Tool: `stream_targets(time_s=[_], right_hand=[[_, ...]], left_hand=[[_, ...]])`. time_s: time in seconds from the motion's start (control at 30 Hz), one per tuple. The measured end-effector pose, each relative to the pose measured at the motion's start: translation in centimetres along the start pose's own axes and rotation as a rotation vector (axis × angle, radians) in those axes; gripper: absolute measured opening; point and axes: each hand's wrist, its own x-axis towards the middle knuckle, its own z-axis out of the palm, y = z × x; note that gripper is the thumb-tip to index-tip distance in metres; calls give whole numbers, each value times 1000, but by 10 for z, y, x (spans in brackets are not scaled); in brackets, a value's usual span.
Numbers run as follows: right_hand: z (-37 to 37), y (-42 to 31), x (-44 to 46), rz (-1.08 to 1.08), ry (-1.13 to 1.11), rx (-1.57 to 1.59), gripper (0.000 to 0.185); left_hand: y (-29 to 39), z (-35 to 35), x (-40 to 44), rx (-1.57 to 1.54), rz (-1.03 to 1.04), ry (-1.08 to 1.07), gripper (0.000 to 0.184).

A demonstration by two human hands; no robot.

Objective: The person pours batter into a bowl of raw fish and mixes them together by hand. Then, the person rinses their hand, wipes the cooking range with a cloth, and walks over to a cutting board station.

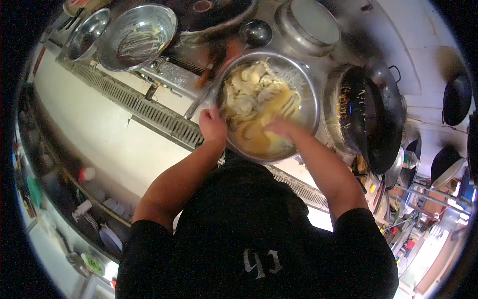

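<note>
A large metal mixing bowl (309, 82) stands in front of me, tilted a little in the fisheye view. In it lie pale pieces of what looks like meat (254, 82) in a yellow-brown liquid batter (256, 137). My left hand (214, 125) grips the bowl's left rim, thumb on top. Inside the bowl, low and to the right, my right hand (281, 128) reaches into the batter. Its fingers are blurred and partly covered by the mix, so their closing does not show.
Beyond the bowl sit a black ladle (256, 33), a metal pot (326, 30) and a wok (209, 15). A batter-smeared bowl (162, 30) stands at upper left beside another bowl (88, 37). Dark woks (383, 119) lean at right. A slotted grate (117, 94) runs along the counter front.
</note>
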Motion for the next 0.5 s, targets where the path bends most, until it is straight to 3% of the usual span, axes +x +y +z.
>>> stream_targets(time_s=[0.03, 0.1, 0.13, 0.2, 0.33, 0.4, 0.5], right_hand=[[13, 3, 7, 0, 0, -4, 48], [33, 1, 18, 183, -149, 467, 45], [39, -1, 19, 181, -150, 460, 45], [47, -6, 21, 182, -234, 964, 38], [24, -39, 18, 114, -214, 1187, 37], [5, -43, 34, -168, 50, 980, 39], [-62, -101, 5, 5, 455, 1006, 41]], left_hand=[[2, -1, 0, -3, -1, 2, 34], [6, -4, -1, 8, -12, 9, 34], [9, -6, -1, 4, -14, 14, 34], [14, -12, 0, 14, -1, -27, 34], [14, -15, 1, 77, -7, -87, 35], [13, -14, 0, -35, -7, -97, 36], [18, -14, -2, -14, 8, -79, 37]])
